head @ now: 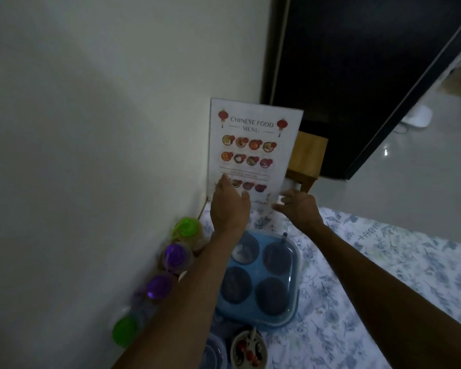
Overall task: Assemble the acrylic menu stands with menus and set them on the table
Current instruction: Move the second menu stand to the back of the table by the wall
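Menu stand point(253, 147), upright at the table's point(383, 262) far end by the wall: likely light, stiff, slick, best held by its lower edges; left hand point(230, 206) and right hand point(300, 207) loosely steady its base.

Both arms reach out straight. The left hand point(228, 206) touches the menu point(253, 145) low down, fingers flat. The right hand point(298, 207) curls at its bottom corner.

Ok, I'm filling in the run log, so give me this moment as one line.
menu stand: upright, table's far end by wall | left hand: on its lower front | right hand: at lower right edge | blue tray: nearer, untouched
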The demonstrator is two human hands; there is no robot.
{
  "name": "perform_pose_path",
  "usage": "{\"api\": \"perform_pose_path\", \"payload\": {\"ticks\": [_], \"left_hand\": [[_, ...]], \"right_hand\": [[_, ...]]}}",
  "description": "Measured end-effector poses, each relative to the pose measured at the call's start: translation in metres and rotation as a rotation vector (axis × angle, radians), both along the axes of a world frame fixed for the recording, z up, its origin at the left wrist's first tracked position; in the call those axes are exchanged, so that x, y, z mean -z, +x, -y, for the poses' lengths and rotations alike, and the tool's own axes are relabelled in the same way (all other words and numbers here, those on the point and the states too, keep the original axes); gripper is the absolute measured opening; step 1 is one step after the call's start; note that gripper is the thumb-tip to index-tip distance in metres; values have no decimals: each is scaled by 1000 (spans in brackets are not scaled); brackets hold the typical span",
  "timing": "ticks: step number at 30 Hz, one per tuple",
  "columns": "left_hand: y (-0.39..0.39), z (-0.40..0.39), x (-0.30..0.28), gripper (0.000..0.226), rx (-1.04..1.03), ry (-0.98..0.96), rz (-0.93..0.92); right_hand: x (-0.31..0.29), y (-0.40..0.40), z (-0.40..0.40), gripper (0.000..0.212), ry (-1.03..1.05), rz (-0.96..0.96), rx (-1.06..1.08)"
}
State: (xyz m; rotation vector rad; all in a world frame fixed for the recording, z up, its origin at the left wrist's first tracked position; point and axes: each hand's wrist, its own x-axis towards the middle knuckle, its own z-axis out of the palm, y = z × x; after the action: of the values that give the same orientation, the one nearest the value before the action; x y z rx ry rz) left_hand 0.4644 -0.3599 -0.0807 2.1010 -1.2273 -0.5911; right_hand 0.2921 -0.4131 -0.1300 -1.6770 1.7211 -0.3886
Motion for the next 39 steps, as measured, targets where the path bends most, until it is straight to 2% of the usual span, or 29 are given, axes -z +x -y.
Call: {"api": "perform_pose_path", "payload": {"ticks": [3, 7, 9, 11, 13, 14, 19, 21, 28, 39], "left_hand": [[-16, -14, -18, 62, 45, -5, 31], [-33, -31, -39, 65, 105, -49, 89], [-34, -38, -46, 66, 115, -64, 115], [-33, -46, -50, 67, 105, -58, 137], [-29, -53, -53, 68, 105, -60, 173], [-27, -55, -54, 68, 100, -74, 178], [-15, -65, -46, 64, 82, -82, 162], [-15, -66, -43, 63, 76, -65, 139], [-11, -63, -40, 64, 80, -66, 138], [-16, -51, -40, 66, 99, -16, 131]], "right_hand": [[-16, -9, -13, 50, -51, -51, -36], [-39, -19, -21, 48, -90, 7, -16], [-47, -18, -19, 60, -98, 36, 3], [-46, -20, -11, 83, -61, 101, 18], [-23, -25, 12, 105, -2, 191, 20], [-11, -26, 23, 105, 12, 226, 10], [-25, -3, 12, 54, -47, 236, -67], [-26, 5, 9, 43, -86, 212, -106], [-15, 11, 15, 30, -112, 201, -13], [-10, 8, 23, 31, -83, 161, -19]]}}
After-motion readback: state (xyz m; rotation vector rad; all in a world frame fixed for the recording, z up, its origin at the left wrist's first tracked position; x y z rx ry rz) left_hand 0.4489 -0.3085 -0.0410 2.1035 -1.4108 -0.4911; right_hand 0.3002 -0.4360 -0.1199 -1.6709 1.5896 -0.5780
